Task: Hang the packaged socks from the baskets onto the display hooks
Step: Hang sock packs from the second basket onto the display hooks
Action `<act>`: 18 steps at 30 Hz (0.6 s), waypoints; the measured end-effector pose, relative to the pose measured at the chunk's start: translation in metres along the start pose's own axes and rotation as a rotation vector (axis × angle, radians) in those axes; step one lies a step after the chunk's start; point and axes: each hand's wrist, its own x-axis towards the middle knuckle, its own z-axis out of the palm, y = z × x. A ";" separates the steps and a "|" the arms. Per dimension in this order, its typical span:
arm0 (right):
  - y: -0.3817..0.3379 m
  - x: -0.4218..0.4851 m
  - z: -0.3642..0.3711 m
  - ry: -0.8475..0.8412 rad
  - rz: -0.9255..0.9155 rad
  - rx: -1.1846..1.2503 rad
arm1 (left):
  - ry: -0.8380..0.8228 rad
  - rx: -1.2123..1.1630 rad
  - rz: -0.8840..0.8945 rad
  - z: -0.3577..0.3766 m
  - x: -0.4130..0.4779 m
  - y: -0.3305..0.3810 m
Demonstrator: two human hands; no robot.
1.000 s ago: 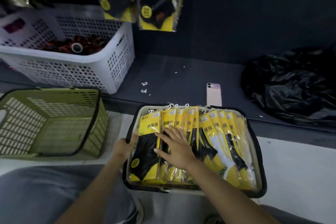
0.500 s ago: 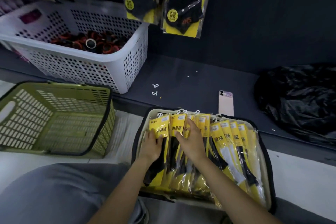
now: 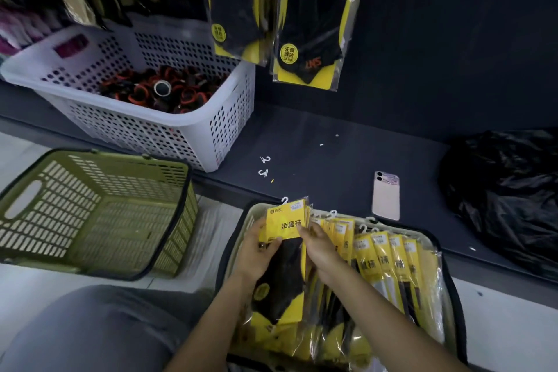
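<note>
Basket [image 3: 90, 214] in green on the left sits empty, so the stock's all in the dark-rimmed basket [image 3: 454, 311] by the knee [image 3: 90, 329], where left hand [image 3: 256, 254] fingers curl round a bunch of packs [image 3: 283, 269] and right hand [image 3: 321, 248] pinches the other edge, I'd guess to split them off the row [image 3: 386, 260] with the white hangers [image 3: 284, 200] kept up top for the hooks. Card [image 3: 287, 217] reads 消臭袜; the hung pack [image 3: 314, 24] above has a 无骨缝合 sticker [image 3: 289, 54] and LNS on the sock.

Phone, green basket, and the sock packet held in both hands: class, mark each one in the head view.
phone [image 3: 386, 196], head view, middle of its pink back.
green basket [image 3: 45, 214], head view, its left inner wall.
sock packet [image 3: 287, 222], head view, its yellow header card.
</note>
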 end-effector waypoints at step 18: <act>-0.060 -0.081 -0.079 0.098 -0.296 0.280 | -0.162 -0.227 -0.122 0.000 -0.031 0.117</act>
